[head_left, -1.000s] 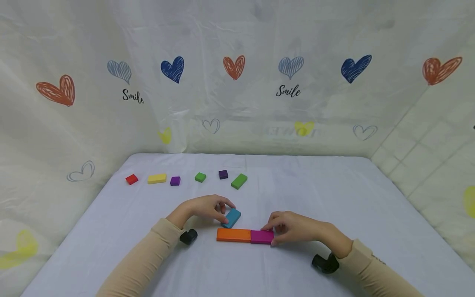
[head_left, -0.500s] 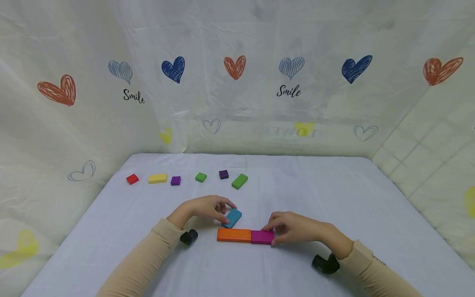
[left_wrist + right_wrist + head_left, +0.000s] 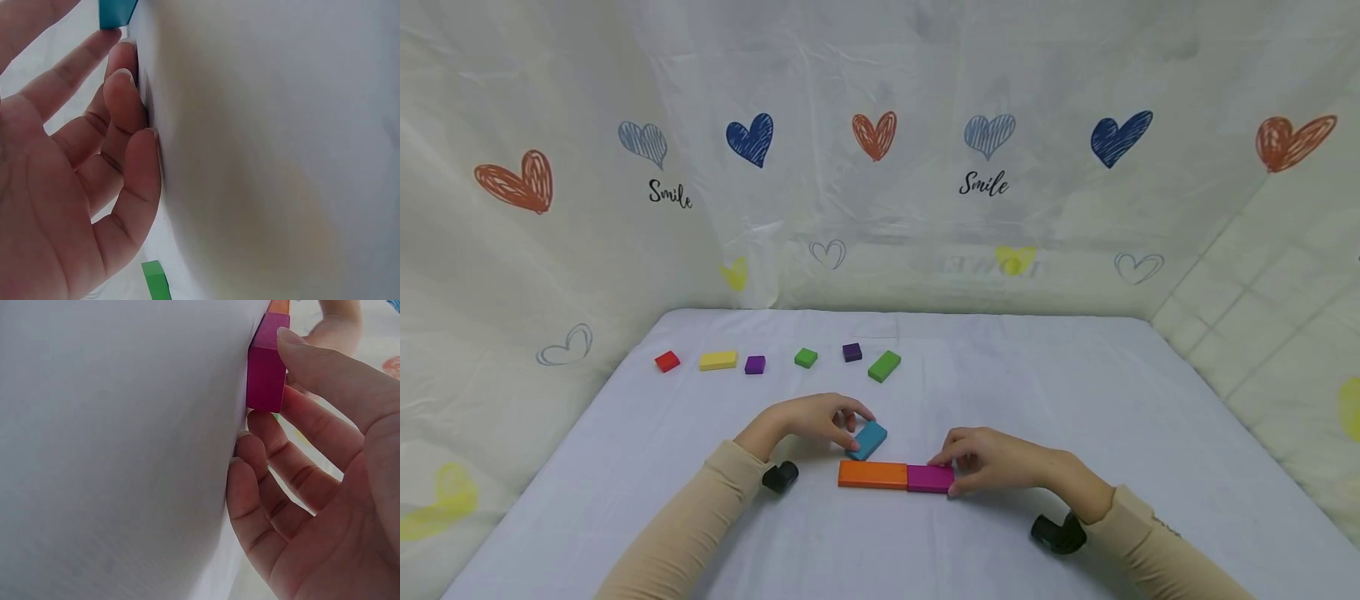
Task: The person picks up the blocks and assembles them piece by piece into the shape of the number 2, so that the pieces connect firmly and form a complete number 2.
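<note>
My left hand (image 3: 818, 418) pinches a blue block (image 3: 868, 440) between thumb and fingers; the block lies at a slant just behind an orange block (image 3: 872, 475). In the left wrist view only a corner of the blue block (image 3: 116, 12) shows at the top, with a fingertip against it. A magenta block (image 3: 929, 479) sits end to end with the orange one, forming a straight row. My right hand (image 3: 1000, 460) grips the magenta block at its right end, thumb on the near side and fingers on the far side. The right wrist view shows the thumb on the magenta block's (image 3: 267, 375) edge.
Along the back of the white-covered table (image 3: 1015, 375) lie loose blocks: red (image 3: 667, 362), yellow (image 3: 718, 360), purple (image 3: 755, 365), small green (image 3: 806, 357), dark purple (image 3: 852, 352) and longer green (image 3: 884, 366). A white curtain with printed hearts (image 3: 874, 136) hangs behind.
Almost nothing differs. Both hands keep their hold on the blue and magenta blocks, and the left hand with the blue block shifts only very slightly.
</note>
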The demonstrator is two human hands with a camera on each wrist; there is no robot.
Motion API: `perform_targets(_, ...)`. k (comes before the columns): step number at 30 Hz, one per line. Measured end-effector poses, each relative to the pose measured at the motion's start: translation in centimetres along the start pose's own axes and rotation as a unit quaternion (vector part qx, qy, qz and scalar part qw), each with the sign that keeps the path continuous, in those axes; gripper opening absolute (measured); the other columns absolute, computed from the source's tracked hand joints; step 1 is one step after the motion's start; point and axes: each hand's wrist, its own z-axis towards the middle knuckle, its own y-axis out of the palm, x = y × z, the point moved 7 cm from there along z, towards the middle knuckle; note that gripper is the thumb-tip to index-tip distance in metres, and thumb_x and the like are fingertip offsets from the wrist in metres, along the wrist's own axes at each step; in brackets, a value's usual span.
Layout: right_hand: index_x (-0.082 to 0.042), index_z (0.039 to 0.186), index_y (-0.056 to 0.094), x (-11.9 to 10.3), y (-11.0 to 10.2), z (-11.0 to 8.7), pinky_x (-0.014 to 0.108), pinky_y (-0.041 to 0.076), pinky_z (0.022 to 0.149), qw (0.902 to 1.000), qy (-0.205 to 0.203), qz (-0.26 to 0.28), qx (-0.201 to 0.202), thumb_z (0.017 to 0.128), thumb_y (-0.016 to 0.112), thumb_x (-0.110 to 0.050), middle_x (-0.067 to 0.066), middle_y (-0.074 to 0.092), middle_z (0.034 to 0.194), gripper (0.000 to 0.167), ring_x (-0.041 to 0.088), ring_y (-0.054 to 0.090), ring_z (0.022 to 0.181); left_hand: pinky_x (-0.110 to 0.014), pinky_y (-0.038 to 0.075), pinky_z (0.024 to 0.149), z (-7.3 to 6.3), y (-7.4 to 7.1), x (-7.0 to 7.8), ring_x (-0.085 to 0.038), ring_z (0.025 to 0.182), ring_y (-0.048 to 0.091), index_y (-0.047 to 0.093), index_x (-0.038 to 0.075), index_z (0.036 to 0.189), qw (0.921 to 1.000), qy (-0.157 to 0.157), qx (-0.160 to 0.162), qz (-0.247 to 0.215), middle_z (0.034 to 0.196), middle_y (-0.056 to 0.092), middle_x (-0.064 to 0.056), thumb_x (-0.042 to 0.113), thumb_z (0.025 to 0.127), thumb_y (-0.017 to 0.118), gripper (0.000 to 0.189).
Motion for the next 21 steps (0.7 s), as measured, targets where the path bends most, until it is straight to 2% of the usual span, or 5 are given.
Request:
perform_targets(8,-0.013,0.123,0.075,0.15,0.04,-0.06,0.025,0.052,0.079,1.0,-0.003,0.001,0.001,0.091,0.08,-0.024,-0.011,0.059,0.102,0.034,0.007,0.055,0.089,-0.029,0.046,0.076,-0.13,-0.27,-0.07,-0.016,0.091,0.055,0.066,0.02,0.134,1.0,0.002,0.003,-0.006,0.096,0.061,0.002,0.024,0.094,0.077,0.042)
perform_targets(16,-0.013,0.122,0.075,0.08,0.05,-0.12,0.025,0.053,0.079,1.0,-0.008,-0.001,0.002,0.091,0.08,-0.024,-0.011,0.059,0.102,0.034,0.007,0.055,0.089,-0.029,0.045,0.077,-0.11,-0.24,-0.02,-0.015,0.091,0.054,0.064,0.014,0.137,0.9994,0.03,0.0,-0.014,0.095,0.06,0.001,0.021,0.099,0.069,0.038)
perform_targets(21,-0.013,0.123,0.075,0.16,0.01,-0.07,0.024,0.052,0.078,0.9999,-0.012,-0.004,0.0,0.091,0.08,-0.025,-0.012,0.058,0.102,0.034,0.006,0.055,0.089,-0.03,0.046,0.079,-0.06,-0.24,-0.18,-0.016,0.092,0.054,0.064,0.015,0.136,0.9995,0.027,0.008,-0.012,0.095,0.06,0.001,0.021,0.099,0.069,0.038)
